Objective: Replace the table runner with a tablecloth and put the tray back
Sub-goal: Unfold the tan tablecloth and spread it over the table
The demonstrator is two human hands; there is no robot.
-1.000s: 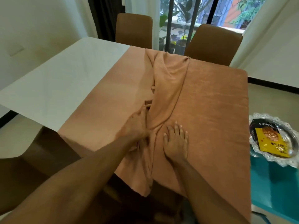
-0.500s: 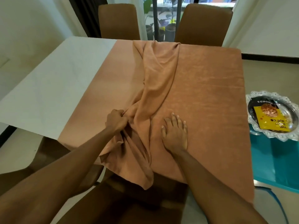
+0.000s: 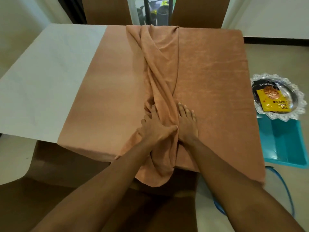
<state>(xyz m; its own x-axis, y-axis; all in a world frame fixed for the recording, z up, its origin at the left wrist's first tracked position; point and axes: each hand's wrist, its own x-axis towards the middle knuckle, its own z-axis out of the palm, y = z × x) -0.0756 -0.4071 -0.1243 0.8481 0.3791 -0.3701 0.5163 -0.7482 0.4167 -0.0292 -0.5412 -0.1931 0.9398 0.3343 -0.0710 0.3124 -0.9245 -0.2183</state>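
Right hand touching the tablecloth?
Touching. Head view: right hand lies flat, fingers straight, palm down on the tablecloth.

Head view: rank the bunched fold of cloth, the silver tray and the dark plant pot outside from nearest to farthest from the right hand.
1. bunched fold: lies along the left edge of the right hand.
2. silver tray: off the table, out to the right.
3. dark plant pot: farthest, straight ahead, outdoors.
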